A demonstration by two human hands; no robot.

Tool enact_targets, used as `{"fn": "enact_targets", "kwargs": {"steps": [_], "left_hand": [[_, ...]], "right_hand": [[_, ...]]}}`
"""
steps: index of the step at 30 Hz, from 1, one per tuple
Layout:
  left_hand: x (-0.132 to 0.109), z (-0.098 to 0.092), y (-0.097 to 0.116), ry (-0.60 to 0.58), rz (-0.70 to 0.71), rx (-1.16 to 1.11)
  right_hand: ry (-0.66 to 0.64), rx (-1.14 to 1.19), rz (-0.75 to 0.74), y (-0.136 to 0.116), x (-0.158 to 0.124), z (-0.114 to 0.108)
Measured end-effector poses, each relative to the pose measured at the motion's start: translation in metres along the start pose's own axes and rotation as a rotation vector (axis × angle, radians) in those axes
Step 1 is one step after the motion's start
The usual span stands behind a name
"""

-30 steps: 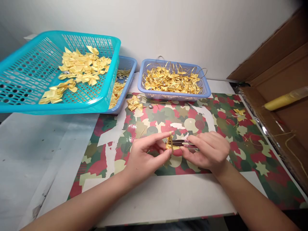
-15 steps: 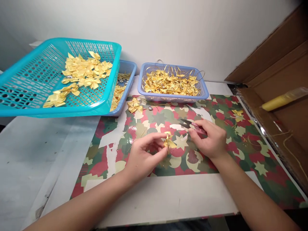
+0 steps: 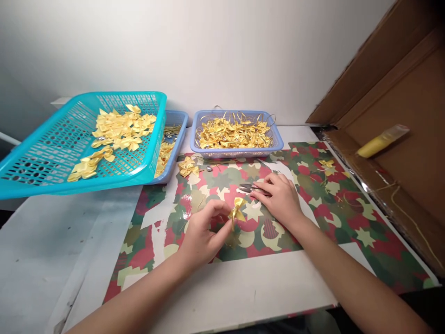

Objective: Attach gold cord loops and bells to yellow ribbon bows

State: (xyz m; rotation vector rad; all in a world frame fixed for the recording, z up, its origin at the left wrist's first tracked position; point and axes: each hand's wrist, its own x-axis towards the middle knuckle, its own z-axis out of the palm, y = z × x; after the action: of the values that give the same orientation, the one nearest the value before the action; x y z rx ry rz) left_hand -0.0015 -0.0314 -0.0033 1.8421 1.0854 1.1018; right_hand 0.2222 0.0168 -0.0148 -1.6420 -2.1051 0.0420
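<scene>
My left hand [image 3: 208,229] pinches a yellow ribbon bow [image 3: 239,208] between thumb and index finger, with gold cord gathered at its middle. To its right, my right hand [image 3: 278,197] rests low over the table, palm down. Its fingers are on a pair of thread snips [image 3: 247,187], whose dark blades point left and whose handles are mostly hidden under the hand. Beyond the hands, several loose bows [image 3: 188,167] lie in a cluster beside a small silver heart-shaped piece [image 3: 209,169].
A turquoise basket [image 3: 160,134] of yellow bows sits at the left, overlapping a blue basket [image 3: 181,139]. Another blue basket [image 3: 239,153] at the back holds bows with gold cords. Cardboard [image 3: 399,97] stands at the right, with a yellow-filled tube [image 3: 378,143] by it.
My right hand has turned palm down and come lower over the table with the snips. The bow in my left hand now shows more of its loops. The camera view has tilted up slightly.
</scene>
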Motion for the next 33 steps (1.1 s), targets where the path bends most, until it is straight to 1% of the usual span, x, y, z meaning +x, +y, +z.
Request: {"fn": "enact_targets", "kwargs": {"steps": [3,4,6,7,9,10,11,12,13,17,18,20,22,23,25,27,29,31,33], "left_hand": [[0.001,-0.001,0.003,-0.034,-0.02,0.008],[0.002,-0.001,0.005,-0.044,-0.024,0.013],[0.003,-0.002,0.007,-0.058,-0.02,0.026],[0.004,-0.003,0.008,-0.064,-0.013,0.036],[0.005,-0.003,0.009,-0.079,0.008,0.065],[0.005,-0.003,0.009,-0.086,0.017,0.079],[0.004,-0.003,0.008,-0.088,0.025,0.09],[0.004,-0.003,0.008,-0.077,0.03,0.1],[0.004,-0.003,0.007,-0.048,0.033,0.11],[0.004,-0.007,0.005,0.158,0.044,0.174],[0.005,-0.009,0.005,0.185,0.05,0.193],[0.006,-0.011,0.006,0.212,0.06,0.225],[0.008,-0.011,0.008,0.212,0.066,0.216],[0.008,-0.011,0.009,0.194,0.062,0.196],[0.008,-0.009,0.011,0.12,0.03,0.136],[0.008,-0.007,0.012,0.037,-0.056,0.062],[0.008,-0.005,0.012,-0.005,-0.178,-0.038],[0.008,-0.004,0.011,-0.013,-0.282,-0.157],[0.009,-0.005,0.01,0.002,-0.347,-0.246]], "right_hand": [[0.036,0.063,-0.015,-0.003,0.0,-0.002],[0.049,0.127,-0.034,-0.007,0.0,-0.005],[0.034,0.356,-0.083,-0.017,-0.003,-0.011],[-0.02,0.515,-0.1,-0.023,-0.005,-0.014],[-0.192,0.783,-0.08,-0.035,-0.009,-0.019],[-0.26,0.865,-0.06,-0.04,-0.011,-0.02],[-0.286,0.92,-0.04,-0.044,-0.012,-0.02],[-0.287,0.954,-0.03,-0.046,-0.014,-0.02],[-0.258,0.98,-0.034,-0.046,-0.014,-0.02],[-0.119,1.054,-0.118,-0.039,-0.014,-0.017],[-0.098,1.058,-0.122,-0.038,-0.013,-0.017],[-0.078,1.05,-0.079,-0.037,-0.013,-0.017],[-0.077,1.047,0.006,-0.039,-0.014,-0.016],[-0.083,1.052,0.052,-0.041,-0.015,-0.015],[-0.099,1.074,0.122,-0.045,-0.016,-0.013],[-0.125,1.114,0.153,-0.048,-0.017,-0.012],[-0.169,1.151,0.156,-0.049,-0.018,-0.011],[-0.208,1.175,0.157,-0.049,-0.018,-0.011],[-0.205,1.175,0.163,-0.048,-0.018,-0.012]]}}
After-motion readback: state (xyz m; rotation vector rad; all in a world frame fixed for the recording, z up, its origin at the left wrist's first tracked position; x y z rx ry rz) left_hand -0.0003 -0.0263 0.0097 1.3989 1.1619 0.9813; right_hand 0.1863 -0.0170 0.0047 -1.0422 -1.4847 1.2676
